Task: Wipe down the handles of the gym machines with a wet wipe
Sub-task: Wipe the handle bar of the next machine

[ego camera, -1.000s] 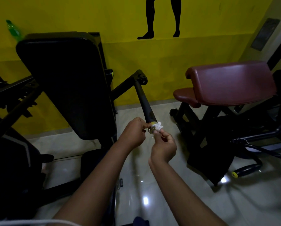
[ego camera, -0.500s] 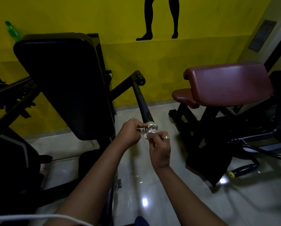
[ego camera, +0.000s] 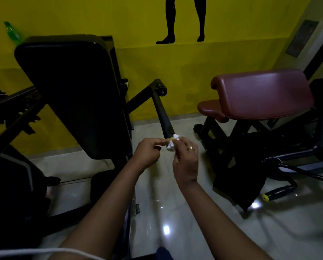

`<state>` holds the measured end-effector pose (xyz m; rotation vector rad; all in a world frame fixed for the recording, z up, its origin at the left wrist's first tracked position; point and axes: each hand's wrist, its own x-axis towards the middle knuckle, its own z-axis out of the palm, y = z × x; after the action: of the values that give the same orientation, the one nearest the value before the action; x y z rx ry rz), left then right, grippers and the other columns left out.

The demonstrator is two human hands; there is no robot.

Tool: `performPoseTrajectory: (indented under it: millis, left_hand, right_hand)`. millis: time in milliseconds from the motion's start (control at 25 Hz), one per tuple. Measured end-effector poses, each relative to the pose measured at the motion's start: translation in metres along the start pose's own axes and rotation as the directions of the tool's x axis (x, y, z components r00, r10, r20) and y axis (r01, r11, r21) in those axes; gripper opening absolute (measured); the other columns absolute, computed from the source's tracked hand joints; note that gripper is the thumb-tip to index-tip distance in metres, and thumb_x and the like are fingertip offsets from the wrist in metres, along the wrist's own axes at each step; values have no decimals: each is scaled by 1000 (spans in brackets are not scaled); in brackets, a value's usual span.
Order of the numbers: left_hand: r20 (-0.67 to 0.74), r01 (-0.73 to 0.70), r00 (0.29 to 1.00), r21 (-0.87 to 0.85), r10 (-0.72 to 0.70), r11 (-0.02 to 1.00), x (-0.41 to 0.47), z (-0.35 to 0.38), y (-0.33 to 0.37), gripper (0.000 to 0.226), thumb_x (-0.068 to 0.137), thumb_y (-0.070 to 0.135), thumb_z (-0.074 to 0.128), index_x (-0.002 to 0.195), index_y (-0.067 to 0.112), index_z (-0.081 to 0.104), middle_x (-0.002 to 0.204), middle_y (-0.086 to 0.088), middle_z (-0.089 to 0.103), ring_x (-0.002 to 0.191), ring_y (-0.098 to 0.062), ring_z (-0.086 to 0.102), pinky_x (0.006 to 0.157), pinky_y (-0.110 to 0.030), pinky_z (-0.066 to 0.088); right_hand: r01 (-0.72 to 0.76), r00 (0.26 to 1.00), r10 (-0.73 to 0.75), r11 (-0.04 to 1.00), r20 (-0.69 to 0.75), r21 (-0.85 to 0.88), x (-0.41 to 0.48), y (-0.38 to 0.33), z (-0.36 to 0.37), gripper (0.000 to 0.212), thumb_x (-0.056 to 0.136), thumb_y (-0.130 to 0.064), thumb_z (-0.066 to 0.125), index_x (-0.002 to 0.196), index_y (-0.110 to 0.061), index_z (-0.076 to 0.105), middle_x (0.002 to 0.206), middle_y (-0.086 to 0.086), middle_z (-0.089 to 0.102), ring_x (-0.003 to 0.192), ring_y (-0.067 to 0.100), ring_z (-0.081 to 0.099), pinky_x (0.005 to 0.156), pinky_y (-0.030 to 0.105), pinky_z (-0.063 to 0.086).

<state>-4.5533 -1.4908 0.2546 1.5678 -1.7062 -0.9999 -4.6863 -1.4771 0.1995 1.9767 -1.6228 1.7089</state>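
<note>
Against the yellow wall with its black legs silhouette, a white wet wipe caps the black handle, beside a maroon pad.

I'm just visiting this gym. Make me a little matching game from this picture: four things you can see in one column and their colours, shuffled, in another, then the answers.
Things:
1. wipe
2. curl bench pad
3. bottle
4. wall

Colours:
A. yellow
B. green
C. white
D. maroon

Pairs: 1-C, 2-D, 3-B, 4-A.

The wipe sits at the near end of the black handle, pinched between the left hand and the right hand.
</note>
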Motion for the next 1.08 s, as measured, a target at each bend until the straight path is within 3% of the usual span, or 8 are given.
performPoseTrajectory:
  millis: [120, 400, 520, 640, 760, 880, 960, 1080]
  left_hand:
    - [-42, 154, 984, -283, -173, 947, -4, 4, 3, 45, 87, -10, 43, 102, 22, 72, 101, 1, 72, 94, -11, 65, 72, -24, 49]
    - [-78, 341, 896, -510, -437, 790, -1, 6, -3, 26, 95, 4, 45, 112, 15, 61, 103, -7, 67, 83, -23, 62, 66, -29, 45]
    - [-46, 335, 912, -490, -407, 805, -4, 3, -1, 33, 92, -1, 42, 109, 15, 65, 100, -5, 69, 82, -21, 64, 72, -31, 48]
    - [-20, 265, 951, -460, -309, 848, -5, 8, 5, 35, 90, -4, 46, 106, 15, 70, 101, -6, 71, 86, -19, 66, 75, -31, 51]
    - [-109, 118, 984, -179, -139, 977, -5, 15, 11, 39, 86, -6, 50, 110, 14, 73, 105, -7, 74, 99, -19, 67, 85, -32, 55]
    - [-152, 8, 988, 120, 11, 993, -7, 14, 21, 38, 83, -2, 53, 109, 17, 74, 104, -10, 73, 101, -21, 66, 83, -27, 50]
    - [-167, -17, 985, 197, 51, 980, -7, 9, 22, 31, 83, 6, 62, 108, 19, 75, 102, -9, 70, 98, -19, 64, 74, -21, 43]
    - [-205, -11, 977, 200, 53, 980, -6, 9, 18, 33, 83, 6, 61, 111, 17, 72, 111, -6, 58, 105, -15, 56, 82, -13, 35]
  right_hand:
    - [304, 940, -281, 947, 192, -104, 5, 6, 4, 31, 84, 9, 55, 113, 3, 67, 116, 20, 63, 111, 35, 55, 99, 38, 45]
    - [835, 494, -675, 544, 548, -83, 40, 16, 6, 20, 79, -1, 47, 71, -3, 66, 81, 13, 60, 88, 32, 57, 82, 39, 44]
    - [526, 809, -478, 848, 341, -61, 20, 20, 1, 15, 86, 0, 56, 92, 2, 69, 111, 18, 64, 110, 34, 59, 98, 41, 45]
    - [-164, 986, 167, 981, -21, 106, -4, -14, 2, 20, 85, -1, 62, 100, -8, 73, 119, 6, 67, 113, 14, 60, 96, 21, 46]
    - [-731, 537, 843, 461, 9, 503, 0, -41, 7, 11, 92, -9, 58, 98, -16, 66, 100, 3, 69, 94, 15, 66, 72, 15, 52]
    - [-508, 13, 831, -474, 557, 719, 25, -30, 17, 19, 98, 1, 37, 104, -7, 53, 87, 17, 54, 66, 19, 54, 51, 28, 54]
    - [-395, -55, 688, -681, 724, 617, 28, -21, 19, 31, 95, 9, 25, 111, -2, 48, 87, 20, 48, 61, 19, 43, 48, 28, 55]
    - [-564, -6, 710, -584, 704, 584, 31, -13, 12, 36, 93, 11, 30, 122, 4, 51, 86, 22, 52, 63, 22, 49, 63, 37, 58]
